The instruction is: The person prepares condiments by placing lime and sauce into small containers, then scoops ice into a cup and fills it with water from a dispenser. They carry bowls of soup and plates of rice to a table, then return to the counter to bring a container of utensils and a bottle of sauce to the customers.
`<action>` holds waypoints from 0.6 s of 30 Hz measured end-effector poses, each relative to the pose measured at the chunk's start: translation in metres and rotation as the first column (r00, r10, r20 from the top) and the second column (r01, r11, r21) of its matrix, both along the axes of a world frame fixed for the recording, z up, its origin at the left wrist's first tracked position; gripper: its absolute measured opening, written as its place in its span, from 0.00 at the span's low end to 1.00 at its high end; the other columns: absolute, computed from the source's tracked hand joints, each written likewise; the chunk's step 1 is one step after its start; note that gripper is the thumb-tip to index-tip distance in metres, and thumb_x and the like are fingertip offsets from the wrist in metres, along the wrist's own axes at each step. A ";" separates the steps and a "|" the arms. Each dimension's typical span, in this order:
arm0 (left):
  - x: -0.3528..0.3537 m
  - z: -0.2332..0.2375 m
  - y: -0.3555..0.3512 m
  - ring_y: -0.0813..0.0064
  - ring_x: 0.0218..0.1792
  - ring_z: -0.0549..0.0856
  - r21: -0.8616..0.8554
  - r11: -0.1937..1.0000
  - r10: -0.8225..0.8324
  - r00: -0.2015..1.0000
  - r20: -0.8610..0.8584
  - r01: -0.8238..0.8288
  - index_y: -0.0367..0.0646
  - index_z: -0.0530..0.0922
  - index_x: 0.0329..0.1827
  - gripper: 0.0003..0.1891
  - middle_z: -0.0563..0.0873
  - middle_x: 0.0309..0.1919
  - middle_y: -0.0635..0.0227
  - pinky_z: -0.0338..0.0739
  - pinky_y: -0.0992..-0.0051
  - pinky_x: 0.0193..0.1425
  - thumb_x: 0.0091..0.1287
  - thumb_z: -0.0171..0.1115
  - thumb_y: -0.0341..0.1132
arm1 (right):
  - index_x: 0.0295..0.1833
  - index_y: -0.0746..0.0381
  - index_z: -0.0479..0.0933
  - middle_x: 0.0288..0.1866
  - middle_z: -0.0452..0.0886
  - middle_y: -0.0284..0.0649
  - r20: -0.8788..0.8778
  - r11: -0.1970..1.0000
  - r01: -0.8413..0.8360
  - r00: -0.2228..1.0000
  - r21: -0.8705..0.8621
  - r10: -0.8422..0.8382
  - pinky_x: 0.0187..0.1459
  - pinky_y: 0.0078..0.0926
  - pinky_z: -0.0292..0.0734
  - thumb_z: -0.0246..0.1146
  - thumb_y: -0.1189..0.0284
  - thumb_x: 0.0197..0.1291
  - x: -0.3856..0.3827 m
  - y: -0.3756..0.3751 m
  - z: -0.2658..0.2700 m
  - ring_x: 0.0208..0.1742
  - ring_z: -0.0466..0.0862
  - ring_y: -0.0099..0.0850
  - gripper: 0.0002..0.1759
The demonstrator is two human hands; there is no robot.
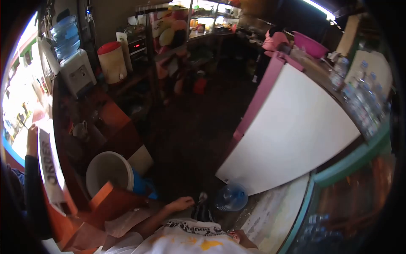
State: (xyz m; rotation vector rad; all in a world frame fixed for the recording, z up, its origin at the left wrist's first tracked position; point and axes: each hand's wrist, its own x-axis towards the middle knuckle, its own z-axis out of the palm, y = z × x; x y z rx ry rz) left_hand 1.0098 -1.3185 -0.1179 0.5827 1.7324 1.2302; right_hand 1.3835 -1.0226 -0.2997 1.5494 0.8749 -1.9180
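My left hand (181, 204) is low in the middle of the head view, in front of my white patterned shirt. Its fingers look loosely curled, and whether anything is between them is too small to tell. To the right, beside the shirt's hem, my right hand (237, 235) shows only in part, its fingers bent and blurred. A blue water jug (231, 197) on the floor is the nearest object to both hands. Left of my left arm is a white bucket (109, 172) with a blue one against it.
A large white panel with a pink edge (292, 127) leans at the right, below plastic bottles (364, 97). An orange-brown counter (111, 114), a water dispenser (78, 73) and a drink cooler (112, 62) are left. Another person's arm (31, 169) shows far left; a person in pink (275, 41) is at the back.
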 end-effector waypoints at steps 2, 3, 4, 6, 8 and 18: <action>-0.028 0.029 0.022 0.79 0.34 0.81 0.033 0.998 0.045 0.999 0.017 -0.045 0.40 0.79 0.43 0.11 0.83 0.31 0.68 0.77 0.75 0.41 0.68 0.55 0.39 | 0.42 0.65 0.73 0.32 0.82 0.52 0.132 0.981 -0.130 0.985 0.145 0.111 0.12 0.26 0.61 0.57 0.72 0.60 -0.052 0.040 -0.006 0.13 0.71 0.24 0.08; -0.050 0.041 0.034 0.78 0.35 0.82 0.035 0.996 0.086 0.996 -0.007 -0.086 0.40 0.78 0.43 0.11 0.83 0.32 0.67 0.77 0.76 0.42 0.68 0.55 0.38 | 0.42 0.64 0.73 0.31 0.82 0.51 0.090 0.951 -0.273 0.961 0.146 0.262 0.13 0.28 0.63 0.57 0.69 0.60 -0.093 0.064 0.003 0.15 0.74 0.27 0.10; -0.075 0.049 0.042 0.78 0.35 0.82 0.033 0.992 0.124 0.992 -0.036 -0.123 0.40 0.78 0.44 0.11 0.84 0.32 0.67 0.77 0.76 0.43 0.68 0.55 0.37 | 0.40 0.63 0.74 0.32 0.83 0.49 -0.028 0.971 -0.093 0.994 0.220 0.101 0.15 0.31 0.66 0.58 0.68 0.58 -0.140 0.082 0.004 0.17 0.76 0.29 0.09; -0.111 0.044 0.044 0.78 0.35 0.82 -0.033 0.950 0.308 0.948 -0.081 -0.312 0.40 0.79 0.43 0.10 0.84 0.33 0.67 0.77 0.75 0.43 0.68 0.55 0.37 | 0.31 0.61 0.77 0.26 0.81 0.41 -0.013 0.602 -0.592 0.707 0.536 0.707 0.20 0.29 0.72 0.58 0.70 0.57 -0.246 0.114 0.015 0.19 0.78 0.30 0.07; -0.148 0.037 0.041 0.75 0.35 0.83 -0.087 0.879 0.453 0.879 -0.150 -0.468 0.39 0.79 0.43 0.10 0.84 0.33 0.65 0.77 0.74 0.43 0.68 0.55 0.37 | 0.23 0.59 0.80 0.19 0.79 0.35 0.242 -0.095 -0.739 0.094 0.667 0.966 0.23 0.26 0.74 0.56 0.69 0.56 -0.362 0.142 0.033 0.20 0.79 0.28 0.12; -0.360 -0.042 0.012 0.49 0.40 0.83 -0.660 0.712 0.001 0.940 -0.342 -0.241 0.40 0.82 0.37 0.14 0.84 0.39 0.50 0.78 0.60 0.44 0.61 0.56 0.43 | 0.42 0.62 0.79 0.32 0.83 0.38 -0.445 0.768 -0.302 0.672 0.565 0.592 0.28 0.22 0.79 0.54 0.73 0.62 -0.874 0.142 0.093 0.27 0.82 0.24 0.09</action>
